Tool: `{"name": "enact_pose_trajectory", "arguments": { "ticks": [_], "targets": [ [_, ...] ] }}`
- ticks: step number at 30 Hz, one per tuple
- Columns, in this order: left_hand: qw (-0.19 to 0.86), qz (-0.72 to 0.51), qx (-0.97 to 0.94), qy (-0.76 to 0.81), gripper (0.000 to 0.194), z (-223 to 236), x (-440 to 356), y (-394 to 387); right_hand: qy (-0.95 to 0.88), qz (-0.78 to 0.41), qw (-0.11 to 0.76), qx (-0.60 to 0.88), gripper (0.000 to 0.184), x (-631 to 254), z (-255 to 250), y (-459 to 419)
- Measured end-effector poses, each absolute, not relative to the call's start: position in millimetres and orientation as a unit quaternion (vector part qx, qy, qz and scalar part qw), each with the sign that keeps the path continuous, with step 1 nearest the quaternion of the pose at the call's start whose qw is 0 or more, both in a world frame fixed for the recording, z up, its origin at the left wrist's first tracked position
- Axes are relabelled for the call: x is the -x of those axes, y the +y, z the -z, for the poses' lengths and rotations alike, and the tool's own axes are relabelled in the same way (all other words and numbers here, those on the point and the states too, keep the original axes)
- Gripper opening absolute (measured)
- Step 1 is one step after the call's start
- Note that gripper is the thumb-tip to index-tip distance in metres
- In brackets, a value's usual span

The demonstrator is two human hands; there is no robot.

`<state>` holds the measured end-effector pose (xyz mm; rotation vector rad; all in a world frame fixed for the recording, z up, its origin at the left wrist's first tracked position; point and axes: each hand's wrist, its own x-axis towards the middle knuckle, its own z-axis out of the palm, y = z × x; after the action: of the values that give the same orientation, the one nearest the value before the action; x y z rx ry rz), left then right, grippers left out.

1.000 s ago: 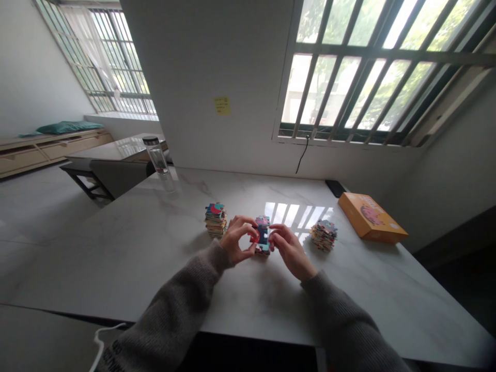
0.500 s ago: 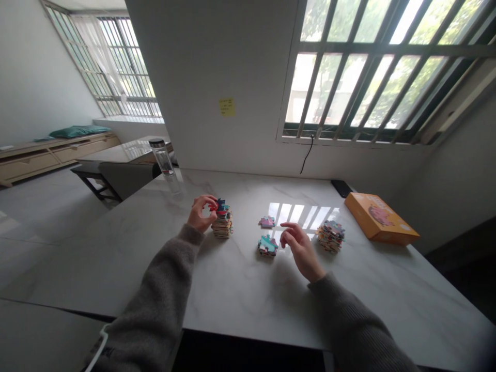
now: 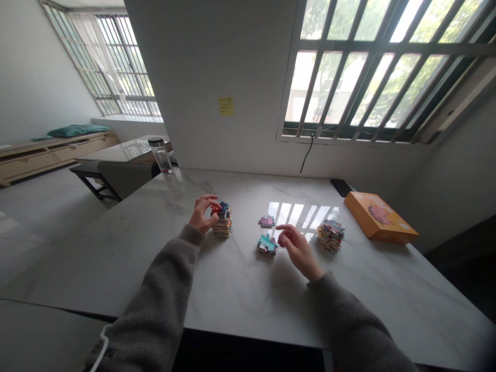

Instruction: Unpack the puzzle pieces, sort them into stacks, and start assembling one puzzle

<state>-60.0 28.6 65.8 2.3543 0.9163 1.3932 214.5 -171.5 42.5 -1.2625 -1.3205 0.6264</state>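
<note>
My left hand (image 3: 202,213) curls round the top puzzle piece (image 3: 221,208) of a tall stack of pieces (image 3: 222,225) at the left, with fingers and thumb pinching that piece. My right hand (image 3: 296,246) hovers low over the marble table (image 3: 240,289) with its index finger stretched out and nothing in it. It is just right of a small pile of joined pieces (image 3: 267,244). A single pink piece (image 3: 266,221) lies a little farther back. A second stack of pieces (image 3: 330,235) stands to the right of my right hand.
An orange box (image 3: 380,217) lies at the far right, with a flat black object (image 3: 341,187) behind it. A clear bottle (image 3: 164,162) stands at the table's far left corner. A cable (image 3: 306,153) hangs from the window sill, and a yellow note (image 3: 226,106) is on the wall.
My left hand carried a red and blue piece from the middle to the left stack and set it on top. My right hand let go and stayed by the small pile.
</note>
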Motion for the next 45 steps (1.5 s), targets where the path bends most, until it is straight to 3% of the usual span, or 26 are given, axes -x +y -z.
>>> {"name": "enact_pose_trajectory", "arguments": {
  "ticks": [6,11,16,24,30,35,40,45],
  "targets": [
    [0.009,-0.586,-0.777,0.23,0.009,-65.1,38.5,-15.1,-0.653,-0.137,0.472,0.576,0.017,-218.3,-40.8,-170.9],
    [0.077,-0.381,-0.911,0.141,0.019,-43.7,-10.4,-54.8,-0.732,-0.104,0.378,0.558,0.031,-223.9,-38.7,-171.7],
    [0.158,-0.316,-0.928,0.121,0.032,-22.7,-28.7,-58.6,-0.744,-0.115,0.357,0.553,0.033,-228.5,-33.4,-170.7],
    [0.184,-0.334,-0.918,0.113,0.019,-19.5,-25.2,-53.9,-0.726,-0.122,0.406,0.542,0.039,-223.0,-43.4,-176.2],
    [0.162,-0.394,-0.9,0.089,0.019,-30.9,-23.0,-62.5,-0.626,-0.264,0.514,0.524,0.039,-218.4,-44.9,-173.4],
    [0.146,-0.395,-0.905,0.061,0.03,-32.4,-24.2,-64.3,-0.592,-0.364,0.524,0.492,0.053,-214.7,-38.2,-169.4],
    [0.151,-0.443,-0.878,0.103,0.031,-29.8,-24.0,-63.2,-0.537,-0.394,0.564,0.488,0.037,-212.0,-36.1,-167.2],
    [0.161,-0.407,-0.895,0.089,0.046,-26.7,-24.3,-63.6,-0.474,-0.434,0.601,0.476,0.039,-209.6,-38.0,-167.8]
  ]
}}
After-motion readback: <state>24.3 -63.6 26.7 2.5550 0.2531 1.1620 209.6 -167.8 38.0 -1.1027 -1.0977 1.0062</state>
